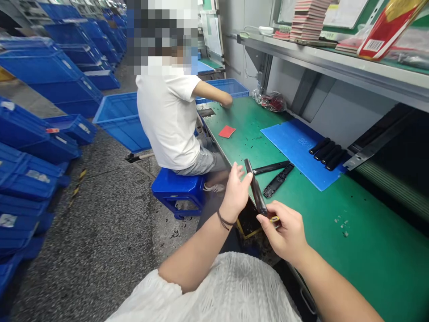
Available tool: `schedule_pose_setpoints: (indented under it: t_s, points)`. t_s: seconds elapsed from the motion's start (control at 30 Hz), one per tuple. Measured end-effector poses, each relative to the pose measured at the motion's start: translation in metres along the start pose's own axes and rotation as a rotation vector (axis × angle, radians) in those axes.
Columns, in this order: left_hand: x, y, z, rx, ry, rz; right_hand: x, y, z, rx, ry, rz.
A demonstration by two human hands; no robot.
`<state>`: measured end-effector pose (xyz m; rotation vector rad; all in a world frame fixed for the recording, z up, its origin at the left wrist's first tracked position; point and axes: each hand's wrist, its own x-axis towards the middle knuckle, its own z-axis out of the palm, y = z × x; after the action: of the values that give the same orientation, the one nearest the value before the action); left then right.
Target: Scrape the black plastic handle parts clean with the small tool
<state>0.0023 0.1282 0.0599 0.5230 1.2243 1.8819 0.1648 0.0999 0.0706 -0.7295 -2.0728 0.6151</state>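
Observation:
A long, glossy black plastic handle piece [256, 190] slants over the front edge of the green bench. My left hand [235, 190] grips its upper part, thumb against the side and other fingers partly raised. At the lower end is my right hand [284, 228], fingers closed around a small yellow tool [275, 219] mostly hidden in the grip; its kind is unclear. The right thumb is by the black piece's tip. Just beyond, a slim black piece [272, 167] and a black half-shell [278, 180] with a ribbed inside lie on the bench.
Several black handles [327, 153] rest on a blue sheet [298, 152] upon the green bench [378, 232]. A red square [227, 131] lies farther left. A co-worker [167, 116] sits on a blue stool [179, 190]. An overhead shelf [321, 58] and stacked blue crates [27, 179] flank the area.

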Motion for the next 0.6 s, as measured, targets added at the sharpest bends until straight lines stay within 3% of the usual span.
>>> schedule_pose_setpoints:
  t_s: [0.07,0.1,0.17,0.23,0.33,0.47,0.6]
  points:
    - [-0.003,0.005,-0.013,0.264,-0.104,0.328,0.001,-0.007,-0.009,0.041,-0.024,0.022]
    - [-0.006,0.009,-0.019,0.359,-0.23,0.461,0.002,-0.012,-0.012,0.07,-0.041,0.03]
    - [-0.01,0.014,-0.028,0.435,-0.55,0.573,0.002,-0.02,-0.018,0.117,-0.086,0.036]
    - [-0.013,0.015,-0.033,0.462,-0.761,0.578,0.003,-0.026,-0.024,0.093,-0.142,0.045]
    - [-0.013,0.014,-0.034,0.489,-0.768,0.572,0.006,-0.028,-0.033,-0.08,-0.212,-0.019]
    - [-0.009,0.015,-0.037,0.533,-0.786,0.636,0.01,-0.022,-0.041,-0.302,-0.225,-0.222]
    - [-0.009,0.018,-0.039,0.576,-0.85,0.734,0.008,-0.016,-0.037,-0.335,-0.273,-0.233]
